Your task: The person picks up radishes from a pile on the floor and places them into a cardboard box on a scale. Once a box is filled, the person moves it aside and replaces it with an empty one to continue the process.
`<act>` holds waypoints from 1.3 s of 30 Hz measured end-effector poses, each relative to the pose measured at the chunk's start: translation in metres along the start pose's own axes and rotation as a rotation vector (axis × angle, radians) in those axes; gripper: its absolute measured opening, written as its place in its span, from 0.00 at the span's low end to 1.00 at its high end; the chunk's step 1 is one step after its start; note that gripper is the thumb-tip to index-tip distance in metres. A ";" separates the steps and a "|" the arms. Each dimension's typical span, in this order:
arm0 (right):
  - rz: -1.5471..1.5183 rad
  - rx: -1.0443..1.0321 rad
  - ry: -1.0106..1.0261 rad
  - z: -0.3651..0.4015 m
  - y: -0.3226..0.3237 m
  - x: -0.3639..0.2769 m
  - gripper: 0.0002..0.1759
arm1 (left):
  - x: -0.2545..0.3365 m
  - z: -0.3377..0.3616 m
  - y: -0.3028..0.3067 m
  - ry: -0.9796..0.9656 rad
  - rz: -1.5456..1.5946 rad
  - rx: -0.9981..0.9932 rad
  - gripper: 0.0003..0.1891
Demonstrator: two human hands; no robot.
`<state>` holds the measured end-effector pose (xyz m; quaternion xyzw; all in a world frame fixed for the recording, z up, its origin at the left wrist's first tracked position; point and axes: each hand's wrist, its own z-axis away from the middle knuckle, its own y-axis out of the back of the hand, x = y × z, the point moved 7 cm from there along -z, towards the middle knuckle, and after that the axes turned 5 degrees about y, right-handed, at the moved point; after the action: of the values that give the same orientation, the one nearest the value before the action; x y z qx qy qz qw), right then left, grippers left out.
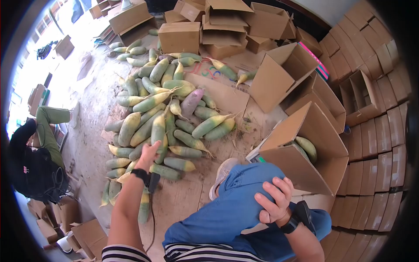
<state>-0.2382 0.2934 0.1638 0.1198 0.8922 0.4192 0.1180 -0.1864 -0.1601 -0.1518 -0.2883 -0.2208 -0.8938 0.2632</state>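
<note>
1. L grip point(149, 153), bare hand w/ black wristband point(139, 174), reaches into radish pile; fingers bent at a long green radish w/ pale-yellow end point(158, 130). Fingertips partly hidden, so can't tell if closed on it.
2. R grip point(276, 200), also bare, rests on bent knee of blue denim jeans point(251, 185); fingers loosely curved, apart, no radish in it. Black band point(289, 225) on that wrist too.
3. That long radish lies nr middle of the pile, pale end pointing away from wearer, other radishes either side.
4. Rest of pile: many green-&-yellowish, elongated radishes on dusty tan floor point(89, 146), mostly lying at mixed angles. One pinkish-purple radish point(192, 103) sits a bit beyond, to the R.
5. Flat brown cardboard sheet point(227, 92) on floor, R of purple one.
6. Nr R knee: open brown cardboard box point(283, 162), tilted-looking, w/ green radish point(308, 149) visible inside. Another open brown box w/ pink-edged side point(273, 83) farther off.
7. Far R: stacked brown cartons w/ shiny tape point(367, 174). Top: more brown boxes, some open, e.g. one nr pile's far edge point(179, 38).
8. Far L: another person's green-trousered leg point(49, 120), black bag point(39, 172) just below it.
</note>
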 end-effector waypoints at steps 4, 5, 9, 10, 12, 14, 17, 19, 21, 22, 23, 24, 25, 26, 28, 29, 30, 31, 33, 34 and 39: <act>-0.049 0.007 0.014 -0.010 -0.004 -0.001 0.22 | -0.032 0.100 -0.050 0.170 0.375 -0.431 0.16; -0.051 0.001 0.017 -0.008 0.002 -0.002 0.22 | -0.028 0.132 -0.063 0.145 0.315 -0.516 0.15; -0.138 -0.018 0.016 -0.014 0.010 0.000 0.26 | 0.044 0.224 -0.088 -0.203 0.106 -0.682 0.18; -0.174 -0.040 -0.038 -0.022 0.013 0.000 0.27 | 0.075 0.255 -0.097 -0.345 0.046 -0.725 0.21; -0.182 -0.033 -0.103 -0.039 0.036 0.003 0.29 | 0.122 0.307 -0.111 -0.513 -0.029 -0.790 0.23; 0.149 -0.002 -0.046 -0.059 0.070 0.000 0.29 | 0.148 0.350 -0.123 -0.595 -0.121 -0.901 0.28; 0.379 -0.096 0.111 -0.070 0.106 0.014 0.35 | 0.162 0.399 -0.159 -0.566 -0.190 -1.110 0.32; 0.381 -0.120 0.115 -0.061 0.130 0.034 0.39 | 0.158 0.413 -0.186 -0.553 -0.197 -1.175 0.37; 0.275 -0.255 -0.169 -0.042 0.148 0.076 0.41 | 0.166 0.418 -0.206 -0.658 -0.034 -1.169 0.44; 0.311 -0.247 -0.272 -0.030 0.161 0.096 0.41 | 0.170 0.416 -0.209 -0.977 -0.262 -0.979 0.44; 0.347 -0.238 -0.374 -0.016 0.170 0.118 0.41 | 0.166 0.417 -0.217 -0.978 -0.268 -0.987 0.44; 0.364 -0.249 -0.462 0.003 0.174 0.143 0.40 | 0.161 0.431 -0.226 -1.344 -0.637 -0.747 0.41; 0.379 -0.261 -0.552 0.023 0.173 0.169 0.38 | 0.150 0.443 -0.236 -1.676 -1.004 -0.445 0.39; 0.394 -0.348 -0.611 0.044 0.163 0.191 0.37 | 0.146 0.443 -0.240 -1.725 -0.987 -0.262 0.34; 0.390 -0.557 -0.726 0.086 0.134 0.236 0.36 | 0.146 0.432 -0.244 -1.705 -0.967 -0.329 0.34; 0.363 -0.684 -0.779 0.104 0.114 0.254 0.36 | 0.147 0.427 -0.246 -1.669 -0.941 -0.384 0.33; 0.288 -0.802 -0.834 0.119 0.093 0.265 0.36 | 0.146 0.428 -0.248 -1.673 -0.953 -0.390 0.33; 0.209 -0.919 -0.884 0.129 0.074 0.273 0.36 | 0.146 0.428 -0.250 -1.672 -0.957 -0.396 0.33; 0.095 -0.962 -0.920 0.139 0.044 0.280 0.36 | 0.147 0.428 -0.252 -1.673 -0.975 -0.411 0.33; -0.012 -1.014 -0.942 0.150 0.028 0.282 0.36 | 0.147 0.429 -0.251 -1.666 -0.979 -0.404 0.33; -0.062 -0.914 -0.932 0.173 0.006 0.293 0.32 | 0.147 0.426 -0.250 -1.643 -0.988 -0.387 0.33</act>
<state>-0.4601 0.5130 0.0292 0.2010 0.4824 0.6569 0.5435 -0.2684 0.2130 0.1938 -0.7345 -0.2808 -0.4449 -0.4287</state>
